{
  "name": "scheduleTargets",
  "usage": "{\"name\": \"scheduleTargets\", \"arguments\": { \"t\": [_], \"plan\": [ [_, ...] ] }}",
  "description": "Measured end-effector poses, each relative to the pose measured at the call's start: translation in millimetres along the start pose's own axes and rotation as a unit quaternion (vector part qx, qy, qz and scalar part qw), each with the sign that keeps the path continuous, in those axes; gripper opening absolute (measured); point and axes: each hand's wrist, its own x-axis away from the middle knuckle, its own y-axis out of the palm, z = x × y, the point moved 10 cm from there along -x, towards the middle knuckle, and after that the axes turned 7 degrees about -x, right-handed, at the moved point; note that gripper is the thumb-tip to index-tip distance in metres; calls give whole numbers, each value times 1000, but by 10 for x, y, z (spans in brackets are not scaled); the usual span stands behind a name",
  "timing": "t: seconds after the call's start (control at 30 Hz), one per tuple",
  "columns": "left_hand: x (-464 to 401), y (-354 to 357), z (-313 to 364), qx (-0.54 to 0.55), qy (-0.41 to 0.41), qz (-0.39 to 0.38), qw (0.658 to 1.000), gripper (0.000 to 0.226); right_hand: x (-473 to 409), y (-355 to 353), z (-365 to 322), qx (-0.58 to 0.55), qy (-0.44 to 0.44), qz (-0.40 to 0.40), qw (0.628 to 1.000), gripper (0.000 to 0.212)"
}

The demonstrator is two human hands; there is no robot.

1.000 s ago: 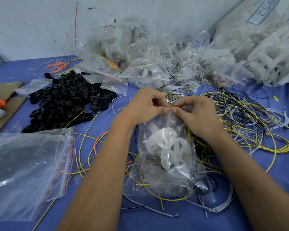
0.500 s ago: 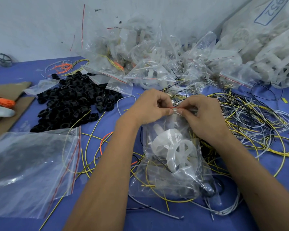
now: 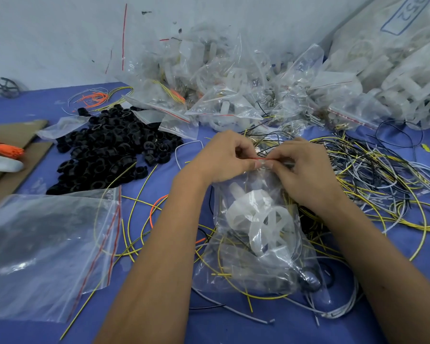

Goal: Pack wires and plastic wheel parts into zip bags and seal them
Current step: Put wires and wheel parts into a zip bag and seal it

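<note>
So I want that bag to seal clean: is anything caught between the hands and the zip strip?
Nothing visible is. The left hand and right hand both pinch the red zip strip of the bag directly. Its white wheel part sits lower inside. Whether a wire crosses the strip under the fingers is hidden.

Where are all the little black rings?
In the head view, the black rings lie heaped on the blue table, left of the left hand, behind the empty zip bag.
</note>
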Motion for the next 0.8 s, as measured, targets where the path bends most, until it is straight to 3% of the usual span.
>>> {"name": "scheduleTargets", "arguments": {
  "t": [0.5, 0.8],
  "plan": [
    [25, -64, -75, 8, -7, 15, 1000, 7, -20, 57, 37, -7, 25, -21, 999, 5],
    [27, -66, -49, 17, -2, 19, 1000, 10, -54, 74, -13, 31, -6, -10, 999, 4]
  ]
}}
